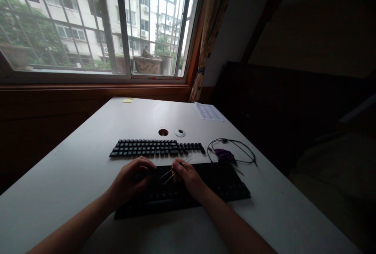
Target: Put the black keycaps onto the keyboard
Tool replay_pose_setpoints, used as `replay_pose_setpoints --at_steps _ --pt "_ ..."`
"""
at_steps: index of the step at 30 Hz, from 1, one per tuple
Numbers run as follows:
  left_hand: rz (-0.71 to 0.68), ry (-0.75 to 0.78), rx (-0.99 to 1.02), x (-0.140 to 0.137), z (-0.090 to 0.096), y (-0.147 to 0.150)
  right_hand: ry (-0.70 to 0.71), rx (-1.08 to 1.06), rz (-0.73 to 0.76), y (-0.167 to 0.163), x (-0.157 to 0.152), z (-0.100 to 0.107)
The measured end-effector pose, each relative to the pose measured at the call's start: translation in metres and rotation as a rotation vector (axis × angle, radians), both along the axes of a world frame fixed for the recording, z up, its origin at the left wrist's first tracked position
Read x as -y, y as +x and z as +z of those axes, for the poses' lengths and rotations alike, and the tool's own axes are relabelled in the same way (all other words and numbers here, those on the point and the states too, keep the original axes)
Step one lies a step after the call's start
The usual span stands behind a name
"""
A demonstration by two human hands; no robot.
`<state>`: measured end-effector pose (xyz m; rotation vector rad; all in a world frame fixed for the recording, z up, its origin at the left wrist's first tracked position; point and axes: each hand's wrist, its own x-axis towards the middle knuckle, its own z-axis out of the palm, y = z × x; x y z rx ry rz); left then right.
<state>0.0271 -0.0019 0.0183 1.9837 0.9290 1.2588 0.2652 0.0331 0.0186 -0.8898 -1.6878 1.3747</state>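
Note:
A black keyboard [205, 179] lies at a slight slant on the white desk, many of its keys in deep shadow. Over its left part, my left hand [131, 177] is curled with fingertips by the back edge and thumb lower down, gripping it. My right hand [188, 177] is closed around a keycap puller [168, 176], whose two thin wire prongs point down and left above the keys. More fine wire shows behind that hand. Rows of loose black keycaps [147, 148] stand lined up just beyond the keyboard.
Right of the keycaps lie a coiled black cable [249, 152] and a purple cloth [225, 155]. Behind them are a round desk hole [163, 132] and a white ring-shaped cover [180, 133]. A printed sheet [209, 112] and yellow sticky notes [128, 100] lie at the far edge.

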Motion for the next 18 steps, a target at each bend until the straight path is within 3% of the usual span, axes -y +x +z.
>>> replay_pose_setpoints --at_steps 4,18 --pt "-0.030 -0.049 0.066 -0.002 -0.006 0.000 0.051 -0.014 -0.048 -0.004 0.000 -0.002" --pt "-0.110 -0.133 0.142 -0.004 -0.016 -0.002 0.560 0.204 -0.257 -0.005 0.015 0.000"
